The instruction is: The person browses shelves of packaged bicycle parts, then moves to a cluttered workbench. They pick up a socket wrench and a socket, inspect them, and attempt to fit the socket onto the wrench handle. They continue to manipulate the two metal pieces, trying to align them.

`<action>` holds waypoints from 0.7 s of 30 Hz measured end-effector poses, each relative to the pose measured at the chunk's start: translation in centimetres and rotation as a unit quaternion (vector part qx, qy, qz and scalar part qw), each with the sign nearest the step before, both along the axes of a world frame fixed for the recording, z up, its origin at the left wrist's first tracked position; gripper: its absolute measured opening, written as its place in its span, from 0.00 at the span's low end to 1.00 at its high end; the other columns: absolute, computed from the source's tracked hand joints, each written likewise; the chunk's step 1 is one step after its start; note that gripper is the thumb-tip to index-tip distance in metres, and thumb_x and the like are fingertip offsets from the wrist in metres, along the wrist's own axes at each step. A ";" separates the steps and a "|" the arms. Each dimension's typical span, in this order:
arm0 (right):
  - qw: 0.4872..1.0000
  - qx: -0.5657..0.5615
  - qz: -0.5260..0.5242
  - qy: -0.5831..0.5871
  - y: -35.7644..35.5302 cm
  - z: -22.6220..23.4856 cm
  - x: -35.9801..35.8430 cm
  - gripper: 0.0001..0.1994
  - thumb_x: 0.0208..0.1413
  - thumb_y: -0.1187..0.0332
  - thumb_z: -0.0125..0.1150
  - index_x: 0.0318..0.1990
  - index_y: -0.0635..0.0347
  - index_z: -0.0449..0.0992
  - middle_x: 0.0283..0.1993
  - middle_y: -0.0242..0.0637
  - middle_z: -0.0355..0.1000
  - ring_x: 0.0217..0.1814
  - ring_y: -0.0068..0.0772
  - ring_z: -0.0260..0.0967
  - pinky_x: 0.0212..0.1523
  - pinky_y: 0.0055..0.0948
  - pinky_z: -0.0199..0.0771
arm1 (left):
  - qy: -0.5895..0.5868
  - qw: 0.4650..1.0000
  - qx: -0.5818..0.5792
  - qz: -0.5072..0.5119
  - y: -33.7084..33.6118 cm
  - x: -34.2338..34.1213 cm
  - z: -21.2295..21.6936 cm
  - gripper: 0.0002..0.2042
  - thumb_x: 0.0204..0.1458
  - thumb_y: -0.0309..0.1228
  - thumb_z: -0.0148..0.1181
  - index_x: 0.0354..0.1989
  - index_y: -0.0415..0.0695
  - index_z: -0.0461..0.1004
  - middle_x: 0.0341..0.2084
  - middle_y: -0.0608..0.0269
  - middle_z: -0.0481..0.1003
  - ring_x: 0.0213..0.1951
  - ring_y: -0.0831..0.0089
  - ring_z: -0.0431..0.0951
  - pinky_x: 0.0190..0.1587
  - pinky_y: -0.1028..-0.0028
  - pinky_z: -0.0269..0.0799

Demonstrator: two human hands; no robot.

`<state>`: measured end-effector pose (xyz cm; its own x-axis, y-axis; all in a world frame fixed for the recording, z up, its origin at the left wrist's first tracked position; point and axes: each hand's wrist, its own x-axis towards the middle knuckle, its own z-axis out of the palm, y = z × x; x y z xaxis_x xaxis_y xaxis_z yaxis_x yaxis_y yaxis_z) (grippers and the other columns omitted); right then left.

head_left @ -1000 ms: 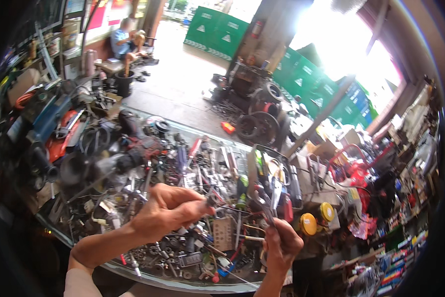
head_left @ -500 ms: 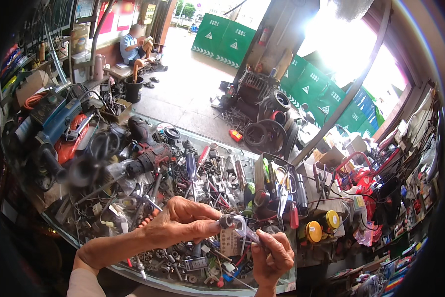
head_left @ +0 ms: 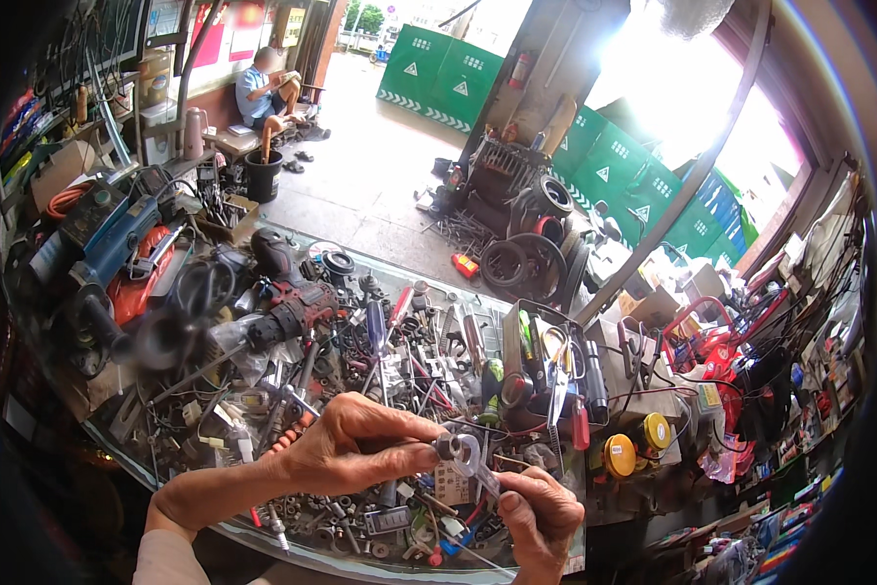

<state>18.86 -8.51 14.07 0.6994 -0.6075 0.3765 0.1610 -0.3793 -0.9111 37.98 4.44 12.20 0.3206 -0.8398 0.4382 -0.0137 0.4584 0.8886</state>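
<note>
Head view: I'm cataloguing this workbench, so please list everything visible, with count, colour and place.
wrench: one, silver, its ring end between both hands
loose hardware: too many to count, grey metal, bench front
power drill: one, red and black, bench left of centre
blue power tool: one, far left
bucket: one, black, floor at upper left
yellow tins: two, bench right
tyres: several, black, floor beyond bench
green barriers: several, background
seated person: one, upper left
left hand: pinching wrench head
right hand: holding wrench handle
</note>
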 end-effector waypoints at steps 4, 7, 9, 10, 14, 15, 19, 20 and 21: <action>0.997 -0.026 0.069 0.001 -0.5 -1.0 -0.2 0.09 0.56 0.77 0.58 0.43 0.72 0.76 0.31 0.34 0.69 0.27 0.19 0.62 0.26 0.17 0.61 | -0.041 0.998 0.014 0.045 0.3 -0.3 0.2 0.12 0.56 0.27 0.61 0.45 0.34 0.77 0.29 0.61 0.80 0.30 0.83 0.75 0.31 0.81 0.72; 0.999 0.035 0.022 -0.012 1.0 -1.2 -0.3 0.09 0.57 0.75 0.58 0.44 0.71 0.76 0.31 0.30 0.68 0.26 0.13 0.59 0.24 0.16 0.56 | 0.052 0.997 0.064 -0.004 -0.4 -0.7 -0.3 0.12 0.55 0.27 0.61 0.45 0.34 0.77 0.31 0.57 0.80 0.32 0.82 0.76 0.32 0.81 0.73; 0.994 0.107 -0.005 -0.013 2.1 -2.5 0.0 0.10 0.57 0.73 0.59 0.45 0.68 0.76 0.27 0.27 0.68 0.22 0.11 0.56 0.21 0.15 0.53 | 0.074 0.993 0.088 0.000 -0.4 -0.8 -0.7 0.12 0.55 0.27 0.61 0.45 0.34 0.77 0.33 0.55 0.81 0.32 0.82 0.77 0.32 0.81 0.73; 0.987 0.160 -0.016 0.000 2.6 -2.8 0.0 0.11 0.58 0.73 0.59 0.46 0.66 0.76 0.26 0.27 0.68 0.20 0.11 0.55 0.20 0.14 0.52 | 0.084 0.991 0.100 0.001 -0.5 -0.8 -0.8 0.12 0.55 0.27 0.61 0.45 0.33 0.77 0.33 0.54 0.81 0.32 0.81 0.77 0.32 0.81 0.73; 0.973 0.232 0.014 -0.004 2.4 -2.3 -0.1 0.11 0.58 0.73 0.60 0.47 0.66 0.76 0.24 0.29 0.70 0.17 0.11 0.56 0.16 0.14 0.52 | -0.052 0.996 0.034 0.057 -0.5 -0.4 -0.7 0.12 0.55 0.26 0.61 0.45 0.33 0.76 0.33 0.54 0.81 0.32 0.82 0.77 0.32 0.81 0.74; 0.967 0.255 0.023 0.009 2.4 -1.6 -0.1 0.11 0.58 0.73 0.59 0.48 0.67 0.75 0.24 0.29 0.70 0.17 0.11 0.57 0.16 0.14 0.51 | -0.063 0.996 0.033 0.047 -0.5 -0.1 -0.7 0.12 0.55 0.26 0.61 0.45 0.33 0.76 0.33 0.53 0.81 0.32 0.81 0.77 0.33 0.81 0.74; 0.974 0.212 0.078 -0.014 1.2 -2.0 -1.3 0.12 0.60 0.75 0.56 0.50 0.69 0.73 0.25 0.29 0.70 0.16 0.12 0.57 0.16 0.14 0.53 | -0.067 0.997 0.032 -0.027 -0.8 0.6 -0.3 0.12 0.55 0.25 0.61 0.46 0.33 0.76 0.34 0.55 0.81 0.35 0.82 0.77 0.37 0.80 0.74; 0.969 0.238 0.062 -0.005 1.2 -1.7 -1.3 0.12 0.57 0.74 0.58 0.47 0.71 0.74 0.24 0.33 0.71 0.17 0.14 0.57 0.16 0.15 0.53 | -0.059 0.997 0.039 -0.043 -0.6 0.8 -0.5 0.12 0.55 0.25 0.61 0.46 0.33 0.76 0.34 0.55 0.81 0.35 0.82 0.77 0.37 0.81 0.74; 0.963 0.264 0.045 0.005 1.5 -1.1 -1.4 0.12 0.55 0.74 0.60 0.45 0.73 0.75 0.24 0.36 0.71 0.17 0.16 0.58 0.17 0.16 0.53 | -0.045 0.996 0.041 -0.057 -0.5 0.8 -0.8 0.12 0.55 0.24 0.60 0.47 0.34 0.76 0.33 0.57 0.81 0.35 0.83 0.76 0.37 0.81 0.73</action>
<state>17.50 -7.01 12.99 0.7605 -0.6489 0.0242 0.1614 0.1527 -0.9750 38.79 3.91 11.35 0.1826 -0.9028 0.3894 -0.0468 0.3876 0.9206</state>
